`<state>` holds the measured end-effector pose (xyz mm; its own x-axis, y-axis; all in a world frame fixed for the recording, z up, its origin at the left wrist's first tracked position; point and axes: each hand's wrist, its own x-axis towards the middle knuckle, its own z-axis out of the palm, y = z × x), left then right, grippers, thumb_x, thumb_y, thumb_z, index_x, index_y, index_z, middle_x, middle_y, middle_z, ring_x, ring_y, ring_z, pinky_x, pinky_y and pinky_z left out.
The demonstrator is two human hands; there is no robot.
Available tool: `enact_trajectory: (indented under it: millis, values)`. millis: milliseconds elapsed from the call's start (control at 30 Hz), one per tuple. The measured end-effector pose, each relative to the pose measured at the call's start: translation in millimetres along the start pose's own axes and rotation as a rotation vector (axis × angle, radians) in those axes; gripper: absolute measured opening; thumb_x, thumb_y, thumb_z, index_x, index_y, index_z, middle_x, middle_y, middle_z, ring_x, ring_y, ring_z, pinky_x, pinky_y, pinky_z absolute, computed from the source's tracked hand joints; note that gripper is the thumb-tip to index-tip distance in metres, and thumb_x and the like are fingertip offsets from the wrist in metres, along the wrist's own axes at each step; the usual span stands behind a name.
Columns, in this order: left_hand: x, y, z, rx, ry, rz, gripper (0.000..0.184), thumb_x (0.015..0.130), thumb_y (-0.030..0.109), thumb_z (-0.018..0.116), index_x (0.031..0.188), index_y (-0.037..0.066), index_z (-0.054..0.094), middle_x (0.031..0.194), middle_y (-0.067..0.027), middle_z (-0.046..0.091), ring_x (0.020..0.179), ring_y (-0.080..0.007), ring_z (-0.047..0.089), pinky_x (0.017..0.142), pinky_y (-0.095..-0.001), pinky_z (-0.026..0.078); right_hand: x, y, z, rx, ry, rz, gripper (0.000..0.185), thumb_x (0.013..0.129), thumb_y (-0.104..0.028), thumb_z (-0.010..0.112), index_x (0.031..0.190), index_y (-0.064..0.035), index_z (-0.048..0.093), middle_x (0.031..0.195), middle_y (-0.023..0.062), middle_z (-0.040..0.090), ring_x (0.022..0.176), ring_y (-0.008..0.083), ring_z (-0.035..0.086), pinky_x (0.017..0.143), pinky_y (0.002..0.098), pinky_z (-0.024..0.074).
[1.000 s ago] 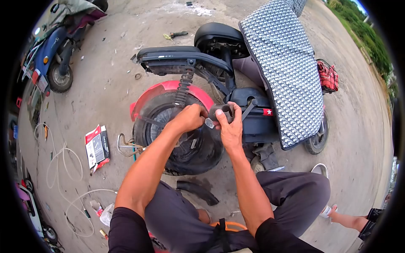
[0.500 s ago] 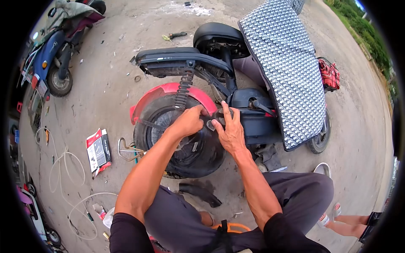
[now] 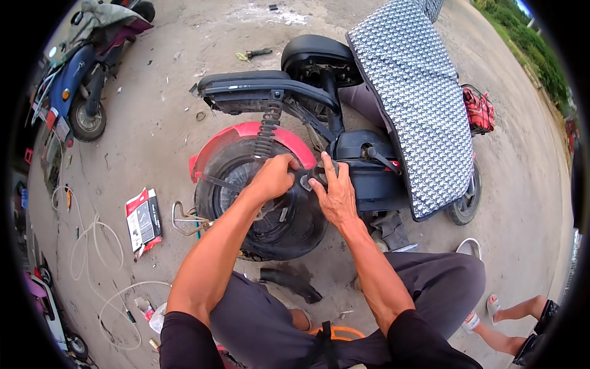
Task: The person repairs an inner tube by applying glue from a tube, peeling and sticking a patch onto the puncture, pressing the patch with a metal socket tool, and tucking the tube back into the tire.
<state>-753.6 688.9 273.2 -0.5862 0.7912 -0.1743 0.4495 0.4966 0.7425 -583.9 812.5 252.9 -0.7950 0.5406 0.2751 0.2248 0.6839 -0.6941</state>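
An electric scooter (image 3: pixel 369 144) stands ahead of me, its rear wheel (image 3: pixel 289 237) below a red fender (image 3: pixel 224 138) and a coil spring shock absorber (image 3: pixel 265 138). My left hand (image 3: pixel 275 178) is closed at the wheel's upper right side, near the fender's end; what its fingers grip is hidden. Just to the right, my right hand (image 3: pixel 335 190) curls its thumb and fingers around a small dark piece (image 3: pixel 305 181) beside the wheel that I cannot make out. Both hands are close together, slightly apart.
A patterned cover (image 3: pixel 412 104) drapes over the scooter's front. On the ground lie a black rubber strip (image 3: pixel 292 284), a red-and-white package (image 3: pixel 144 221), a pale hose (image 3: pixel 92 246) and a metal bowl (image 3: pixel 469 247). Another person's legs (image 3: pixel 507 326) are at lower right; a blue scooter (image 3: pixel 77 83) is upper left.
My hands stay at the same spot, with only slight shifts of the fingers. The other person's legs at lower right have moved a little.
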Motion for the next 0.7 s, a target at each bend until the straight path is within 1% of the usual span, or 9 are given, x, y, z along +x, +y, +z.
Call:
enact_trajectory:
  millis: [100, 167, 200, 233, 367, 433, 467, 533, 700]
  values:
    - [-4.2, -2.1, 3.3, -0.002, 0.040, -0.003, 0.029, 0.084, 0.000, 0.065, 0.112, -0.006, 0.071, 0.112, -0.0239, 0.075, 0.113, -0.0360, 0.071, 0.100, -0.0428, 0.054, -7.8, -19.5, -11.8, 0.210, 0.301, -0.033, 0.073, 0.096, -0.022, 0.074, 0.159, -0.0094, 0.040, 0.132, 0.0241, 0.048, 0.115, 0.0456, 0.058, 0.095, 0.0493, 0.0510]
    - [-5.4, 1.1, 4.2, -0.016, 0.034, -0.036, 0.029, 0.084, 0.000, 0.065, 0.112, -0.006, 0.071, 0.111, -0.0236, 0.075, 0.113, -0.0360, 0.071, 0.100, -0.0429, 0.054, -19.0, -7.1, 7.9, 0.048, 0.139, -0.114, 0.073, 0.095, -0.022, 0.075, 0.159, -0.0122, 0.040, 0.131, 0.0241, 0.048, 0.114, 0.0461, 0.058, 0.094, 0.0490, 0.0513]
    - [-6.3, 4.3, 3.3, -0.015, 0.044, -0.045, 0.029, 0.084, 0.000, 0.065, 0.112, -0.006, 0.070, 0.111, -0.0236, 0.075, 0.113, -0.0360, 0.071, 0.099, -0.0429, 0.054, -24.3, -4.0, 17.6, 0.014, -0.075, 0.037, 0.074, 0.094, -0.022, 0.076, 0.160, -0.0143, 0.041, 0.131, 0.0239, 0.048, 0.113, 0.0460, 0.059, 0.093, 0.0494, 0.0517]
    - [-7.1, 5.8, 0.0, -0.007, 0.051, -0.052, 0.029, 0.085, 0.000, 0.065, 0.112, -0.006, 0.070, 0.111, -0.0235, 0.075, 0.112, -0.0359, 0.071, 0.099, -0.0428, 0.054, -15.5, -1.8, 9.8, -0.058, -0.114, -0.001, 0.074, 0.095, -0.021, 0.075, 0.159, -0.0127, 0.040, 0.132, 0.0236, 0.048, 0.112, 0.0455, 0.060, 0.092, 0.0497, 0.0522]
    - [-6.7, 3.0, 0.4, 0.015, 0.086, -0.002, 0.030, 0.085, -0.001, 0.065, 0.115, -0.005, 0.070, 0.110, -0.0230, 0.075, 0.108, -0.0346, 0.072, 0.095, -0.0434, 0.054, -11.8, -20.6, -7.7, 0.209, 0.355, -0.080, 0.075, 0.094, -0.015, 0.076, 0.160, -0.0118, 0.039, 0.129, 0.0237, 0.050, 0.113, 0.0439, 0.059, 0.092, 0.0500, 0.0522]
    - [-9.0, 6.2, 3.2, 0.000, 0.059, -0.027, 0.028, 0.086, -0.002, 0.063, 0.112, -0.004, 0.073, 0.108, -0.0230, 0.075, 0.107, -0.0361, 0.072, 0.095, -0.0441, 0.054, -21.0, 5.0, 14.1, -0.129, 0.020, -0.192, 0.075, 0.094, -0.015, 0.075, 0.160, -0.0146, 0.039, 0.129, 0.0236, 0.049, 0.111, 0.0452, 0.060, 0.091, 0.0504, 0.0526]
    - [-8.4, 9.6, 2.6, 0.020, 0.059, -0.029, 0.027, 0.087, -0.001, 0.063, 0.111, -0.004, 0.073, 0.108, -0.0230, 0.075, 0.107, -0.0359, 0.072, 0.095, -0.0438, 0.054, -23.8, 3.5, 15.1, 0.010, -0.005, 0.015, 0.077, 0.094, -0.017, 0.076, 0.160, -0.0169, 0.039, 0.129, 0.0238, 0.048, 0.109, 0.0463, 0.060, 0.089, 0.0511, 0.0529]
    - [-6.4, 11.7, -0.9, 0.071, 0.087, 0.005, 0.025, 0.088, 0.001, 0.063, 0.110, -0.003, 0.076, 0.108, -0.0219, 0.076, 0.105, -0.0314, 0.073, 0.095, -0.0413, 0.054, -8.9, 8.0, 6.6, 0.006, -0.051, -0.040, 0.078, 0.093, -0.014, 0.076, 0.161, -0.0166, 0.037, 0.128, 0.0225, 0.049, 0.109, 0.0448, 0.061, 0.091, 0.0502, 0.0528]
    - [-1.6, -3.2, -1.2, -0.140, -0.143, -0.030, 0.029, 0.090, 0.003, 0.065, 0.116, -0.002, 0.076, 0.108, -0.0173, 0.078, 0.102, -0.0254, 0.072, 0.096, -0.0381, 0.053, -20.9, 5.7, 8.4, 0.010, -0.036, -0.015, 0.078, 0.094, -0.013, 0.075, 0.161, -0.0166, 0.037, 0.131, 0.0218, 0.049, 0.114, 0.0431, 0.061, 0.095, 0.0484, 0.0531]
